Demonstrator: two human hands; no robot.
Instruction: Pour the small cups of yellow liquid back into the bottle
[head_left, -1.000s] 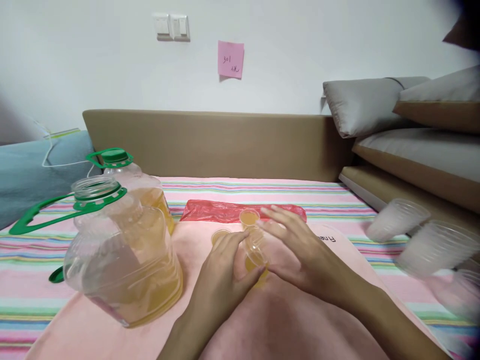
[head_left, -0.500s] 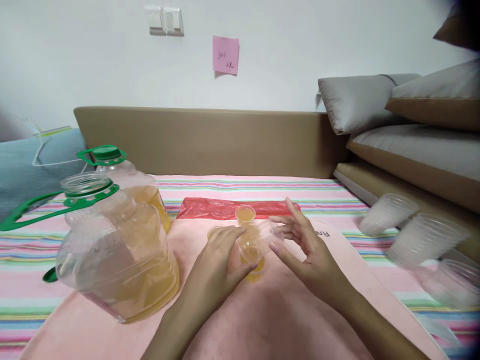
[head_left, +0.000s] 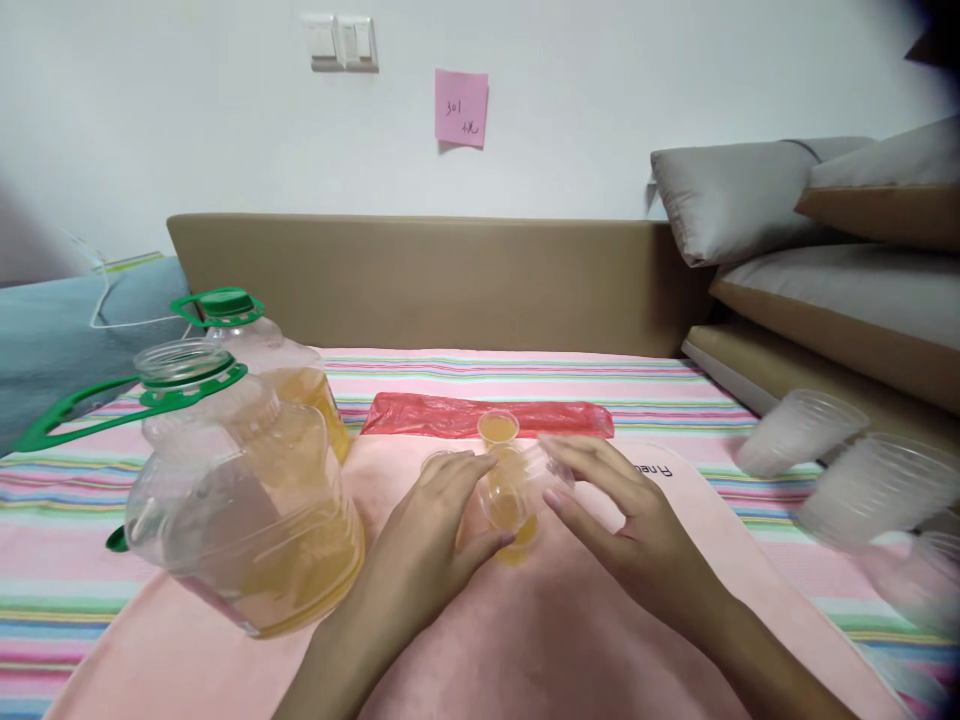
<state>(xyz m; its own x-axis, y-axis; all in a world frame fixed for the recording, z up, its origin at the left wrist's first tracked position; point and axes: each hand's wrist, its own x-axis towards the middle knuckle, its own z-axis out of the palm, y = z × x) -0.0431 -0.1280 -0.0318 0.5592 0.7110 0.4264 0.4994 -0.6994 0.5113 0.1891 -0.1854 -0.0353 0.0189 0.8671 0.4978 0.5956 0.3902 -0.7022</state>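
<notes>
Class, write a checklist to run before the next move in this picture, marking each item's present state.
1. Clear cup upright: not ok, tilted.
2. Firm grip by left hand and right hand: cannot tell.
3. Far filled cup upright: ok.
4. Front jug capped: not ok, mouth open.
5. Rear jug capped: ok, green cap on.

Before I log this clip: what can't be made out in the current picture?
All in the head view:
Partly hidden cup: left hand covers most of it.
Cloth lettering: right hand covers part.
Right-side cup stacks: too blurred to count.
Far jug: base behind the near jug.
Clear plastic between the hands: one cup or several, too blurred.
</notes>
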